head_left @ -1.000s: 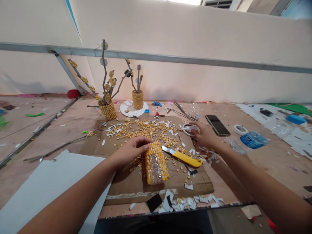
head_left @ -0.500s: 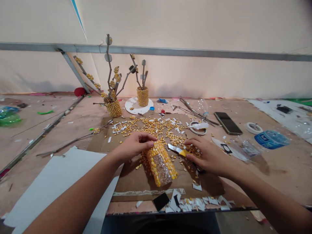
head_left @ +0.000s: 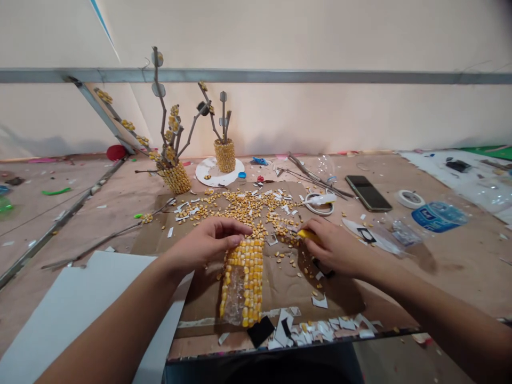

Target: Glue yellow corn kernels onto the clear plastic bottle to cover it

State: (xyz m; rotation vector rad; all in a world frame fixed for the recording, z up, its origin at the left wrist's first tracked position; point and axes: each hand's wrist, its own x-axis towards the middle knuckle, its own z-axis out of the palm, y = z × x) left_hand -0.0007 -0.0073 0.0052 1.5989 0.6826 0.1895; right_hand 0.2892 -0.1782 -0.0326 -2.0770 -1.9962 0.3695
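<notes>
My left hand (head_left: pixel 210 240) is closed on the far end of a clear plastic bottle piece (head_left: pixel 234 293). Rows of yellow corn kernels (head_left: pixel 253 282) cover most of it, while a strip along its left side shows bare plastic. My right hand (head_left: pixel 332 242) grips a yellow utility knife (head_left: pixel 308 235); its blade points left, low over loose kernels, and is hard to make out. A pile of loose corn kernels (head_left: pixel 244 205) mixed with white scraps spreads beyond both hands on a cardboard sheet (head_left: pixel 280 290).
Two kernel-covered pots with twigs stand behind, one left (head_left: pixel 175 178), another (head_left: pixel 225 156) on a white disc (head_left: pixel 204 173). A glue bottle (head_left: pixel 320 199), a phone (head_left: pixel 368 193), a tape roll (head_left: pixel 410 199) and a cut plastic bottle (head_left: pixel 438 216) lie right. White paper (head_left: pixel 108 298) lies left; scraps (head_left: pixel 312 336) line the front edge.
The kernel-covered bottle piece has turned straighter and shifted left and toward me in my left hand. My right hand has closed more firmly around the utility knife, whose blade now shows less.
</notes>
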